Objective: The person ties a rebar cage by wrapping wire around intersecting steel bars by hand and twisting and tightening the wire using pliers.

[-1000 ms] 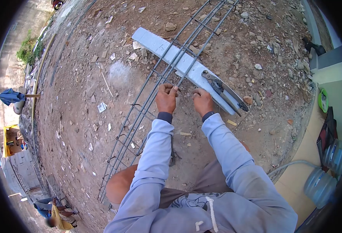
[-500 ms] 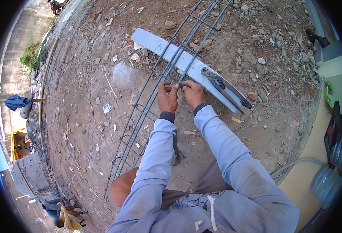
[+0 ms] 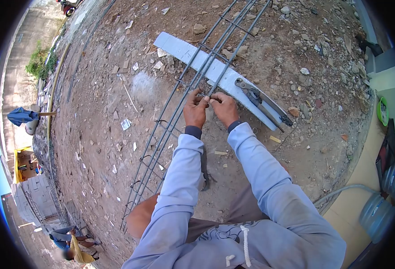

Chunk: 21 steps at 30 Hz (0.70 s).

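"Where is the cage [image 3: 158,121]?"

"It's a long frame of thin steel bars with cross ties. It slants over stony ground [image 3: 94,161] from top centre to lower left, passing across a pale board [image 3: 177,47]."

"And the left hand [image 3: 195,113]?"

"At the cage's near side, just short of the board. Its fingers are curled over, partly closed, with the thumb reaching toward the other hand."

"What about the right hand [image 3: 224,110]?"

"Just beside it, fingers bent inward, thumb and forefinger drawn close together at the nearest bar. The two sets of fingertips almost meet."

"Is either one gripping something?"

"I can't tell. The fingertips hide the spot, and anything between them is too small to make out."

"What lies close by?"

"A long-handled tool [image 3: 254,96] rests on the board's right end, with its handles toward the lower right."

"And farther off?"

"On the right, a green tub [image 3: 382,111] and clear blue bottles [image 3: 376,216] beside a wall. At far left, a blue cloth [image 3: 22,116]; below it, at lower left, a person in yellow [image 3: 80,252]."
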Motion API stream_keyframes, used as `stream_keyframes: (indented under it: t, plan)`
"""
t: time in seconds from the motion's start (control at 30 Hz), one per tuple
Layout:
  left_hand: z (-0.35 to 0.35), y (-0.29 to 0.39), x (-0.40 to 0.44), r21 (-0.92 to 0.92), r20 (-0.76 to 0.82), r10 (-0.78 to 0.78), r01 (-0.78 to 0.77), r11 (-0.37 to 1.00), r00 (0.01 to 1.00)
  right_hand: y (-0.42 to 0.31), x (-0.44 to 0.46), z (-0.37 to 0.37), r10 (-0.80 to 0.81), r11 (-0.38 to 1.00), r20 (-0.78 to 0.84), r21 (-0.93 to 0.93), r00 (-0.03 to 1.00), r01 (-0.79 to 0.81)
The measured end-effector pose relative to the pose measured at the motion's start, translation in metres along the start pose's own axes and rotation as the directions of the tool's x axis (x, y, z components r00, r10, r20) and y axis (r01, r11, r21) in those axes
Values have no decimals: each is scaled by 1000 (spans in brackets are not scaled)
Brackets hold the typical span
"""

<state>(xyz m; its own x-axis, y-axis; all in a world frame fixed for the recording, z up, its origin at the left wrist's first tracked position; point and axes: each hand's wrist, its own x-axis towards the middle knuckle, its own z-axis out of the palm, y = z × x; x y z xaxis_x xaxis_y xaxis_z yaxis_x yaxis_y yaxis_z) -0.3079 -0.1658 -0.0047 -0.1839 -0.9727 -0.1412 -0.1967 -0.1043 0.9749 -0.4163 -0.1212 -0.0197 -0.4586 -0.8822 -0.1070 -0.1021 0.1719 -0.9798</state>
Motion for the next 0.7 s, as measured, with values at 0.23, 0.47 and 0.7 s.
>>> stream_keyframes:
  t: [0.23, 0.47, 0.7]
  plan:
    - [2, 12, -4, -101, 12, -51, 52, 994, 999, -12, -6, -2, -173, 951, -34, -268, 984, 158]
    - [-6, 22, -11, -93, 72, -112, 119, 989, 991, -5, -5, 2, -147, 974, -53, -180, 988, 135]
    - [-14, 28, -12, -145, 167, -181, 206, 968, 969, -11, -4, 4, -85, 981, -64, -179, 994, 73]
